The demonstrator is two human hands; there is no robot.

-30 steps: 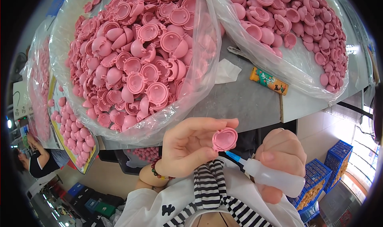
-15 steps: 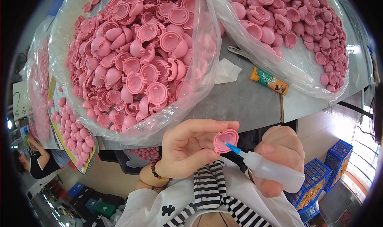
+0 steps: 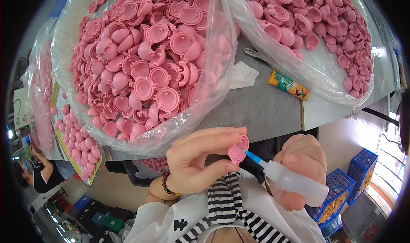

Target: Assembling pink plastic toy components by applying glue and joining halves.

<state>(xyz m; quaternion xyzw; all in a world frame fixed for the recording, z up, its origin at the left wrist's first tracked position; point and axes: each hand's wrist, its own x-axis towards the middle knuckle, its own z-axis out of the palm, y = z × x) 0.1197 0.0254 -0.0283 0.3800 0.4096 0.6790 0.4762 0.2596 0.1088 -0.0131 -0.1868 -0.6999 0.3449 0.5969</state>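
Note:
My left hand (image 3: 198,159) pinches a pink plastic half-shell (image 3: 237,150) between thumb and fingers, its hollow side turned toward the right. In my right hand (image 3: 301,166) is a translucent squeeze bottle (image 3: 297,184), tilted so that its blue nozzle tip (image 3: 253,157) points up and left. The nozzle's end is at the hollow of the shell; whether it touches cannot be told. Beyond my left hand, a clear plastic bag (image 3: 213,110) lies spread on the table, heaped with pink half-shells (image 3: 145,87).
Another bag of pink shells (image 3: 316,16) lies at the far right. Between the bags are a lighter-shaped orange-and-green item (image 3: 288,85), a white tissue (image 3: 244,75) and a cutter knife (image 3: 255,55). A tray of pink pieces (image 3: 83,147) stands left; blue crates (image 3: 333,194) stand right. Another person (image 3: 42,168) sits far left.
My left hand has shifted slightly left and turned the half-shell more edge-on. The bottle has moved a little to the right and down, its nozzle now nearer the shell's right side.

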